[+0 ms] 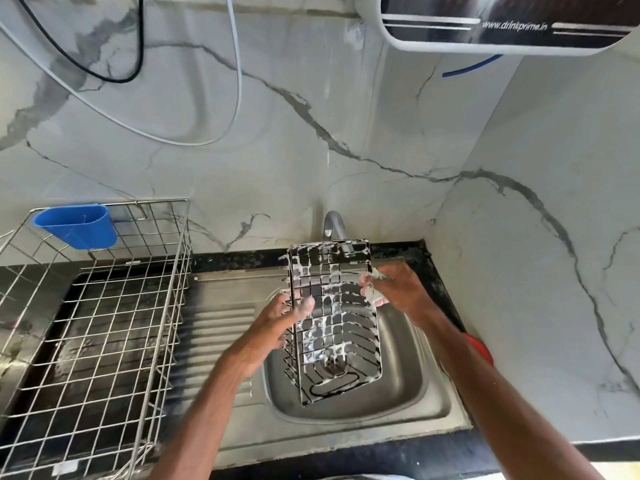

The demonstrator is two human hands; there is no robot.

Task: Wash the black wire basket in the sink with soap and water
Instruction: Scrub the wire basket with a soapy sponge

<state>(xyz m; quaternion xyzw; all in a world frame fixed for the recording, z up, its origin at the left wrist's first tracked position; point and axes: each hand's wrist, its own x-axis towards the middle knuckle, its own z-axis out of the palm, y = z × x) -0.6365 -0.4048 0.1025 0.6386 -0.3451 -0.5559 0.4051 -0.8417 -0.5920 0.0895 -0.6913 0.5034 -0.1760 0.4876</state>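
The black wire basket [334, 320] stands upright on end over the steel sink [394, 393], its wires streaked with white soap foam. My left hand [280, 320] grips its left side at mid-height, thumb over the wires. At the basket's upper right edge my right hand [388, 285] holds a foamy scrub pad [372, 296] pressed against the wires. The tap [334, 225] rises behind the basket's top; no water stream is visible.
A large steel wire dish rack [104, 306] with a blue plastic cup holder [78, 225] stands on the left counter beside the ribbed drainboard [221, 317]. A red object [479, 344] peeks out behind my right forearm. Marble walls close in behind and to the right.
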